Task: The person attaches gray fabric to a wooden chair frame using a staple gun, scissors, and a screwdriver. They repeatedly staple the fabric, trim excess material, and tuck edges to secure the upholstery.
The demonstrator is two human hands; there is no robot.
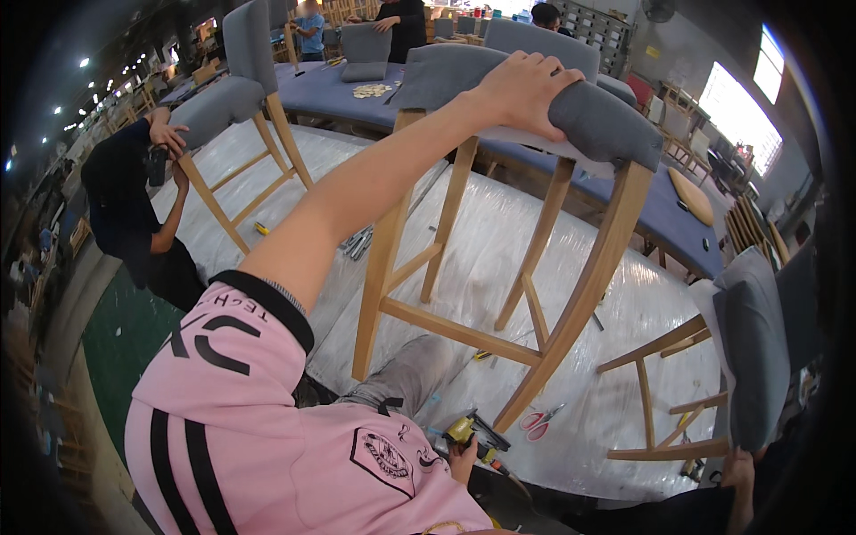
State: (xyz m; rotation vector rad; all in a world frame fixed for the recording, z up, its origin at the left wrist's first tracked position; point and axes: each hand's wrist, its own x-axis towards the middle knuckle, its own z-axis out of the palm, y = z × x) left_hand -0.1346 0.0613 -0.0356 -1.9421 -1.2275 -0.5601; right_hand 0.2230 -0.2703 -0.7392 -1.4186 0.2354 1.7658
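Note:
My left arm reaches across the view, and my left hand [528, 94] is wrapped over the padded grey edge of a wooden chair [584, 267]. Grey fabric covers the chair's padding, with pale lining showing beneath it. Its light wood legs and crossbars stand over a worktop [499, 241] covered in clear film. Low in front of me, my right hand [462, 461] is closed around a yellow-green staple gun [461, 430], below the chair's near leg. My right fingers are partly hidden. Red-handled scissors [538, 425] lie near that leg.
At left, a co-worker in dark clothes [125, 196] handles another grey chair [290, 143]. At right, another person's hand [738, 473] touches a tilted grey chair [753, 348]. Metal pieces [358, 242] lie on the film. Behind is a blue-covered table [330, 94] with small pale pieces [371, 91].

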